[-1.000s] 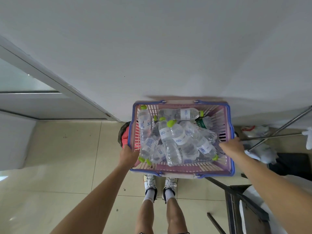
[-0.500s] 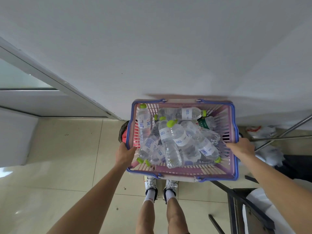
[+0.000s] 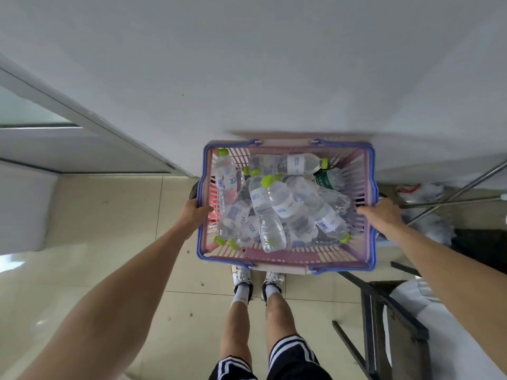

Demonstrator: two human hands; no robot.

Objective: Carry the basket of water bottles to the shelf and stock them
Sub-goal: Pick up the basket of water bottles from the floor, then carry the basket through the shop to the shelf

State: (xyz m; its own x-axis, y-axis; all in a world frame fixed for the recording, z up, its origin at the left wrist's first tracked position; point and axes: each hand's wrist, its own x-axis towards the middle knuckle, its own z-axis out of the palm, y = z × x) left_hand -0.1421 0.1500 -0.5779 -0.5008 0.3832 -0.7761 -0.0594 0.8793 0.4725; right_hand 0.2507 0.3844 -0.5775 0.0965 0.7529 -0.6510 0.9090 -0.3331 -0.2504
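Both hands grip the pink basket (image 3: 285, 257) — left hand (image 3: 195, 213) curled over its left rim, right hand (image 3: 382, 215) over its right rim. It hangs above the tiled floor (image 3: 109, 223), piled with water bottles (image 3: 274, 212).

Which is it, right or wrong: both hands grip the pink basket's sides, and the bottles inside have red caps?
Wrong: the head view shows green caps on the bottles. Left hand and right hand do grip the sides of the pink basket.
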